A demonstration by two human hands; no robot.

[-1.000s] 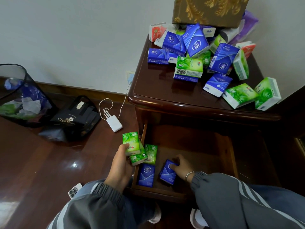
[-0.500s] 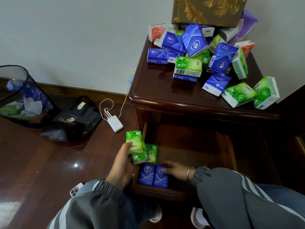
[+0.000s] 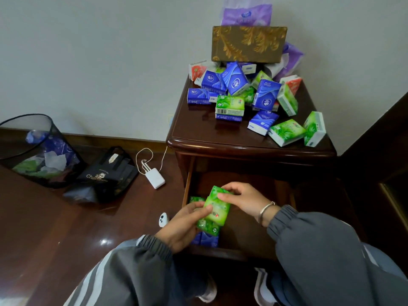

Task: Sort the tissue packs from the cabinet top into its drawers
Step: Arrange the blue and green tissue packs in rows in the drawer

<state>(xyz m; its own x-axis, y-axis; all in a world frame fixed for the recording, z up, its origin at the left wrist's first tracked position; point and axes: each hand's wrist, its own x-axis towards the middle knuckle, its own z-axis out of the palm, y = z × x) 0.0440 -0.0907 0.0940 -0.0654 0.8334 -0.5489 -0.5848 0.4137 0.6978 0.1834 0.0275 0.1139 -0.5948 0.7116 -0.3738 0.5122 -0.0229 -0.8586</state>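
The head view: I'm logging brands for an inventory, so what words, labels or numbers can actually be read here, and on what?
"Cha…": white lettering on the black bag on the floor; the rest is blurred.
Blue tissue packs: round white logo, wording too small to read.
Green tissue pack: barcode on its side, digits unreadable.
Green packs in the hands: red mark, unreadable.
Purple pack: logo blurred.

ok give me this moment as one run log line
stage: sorting | left hand: holds green packs | right hand: on top green pack | place: over open drawer | blue packs: in drawer
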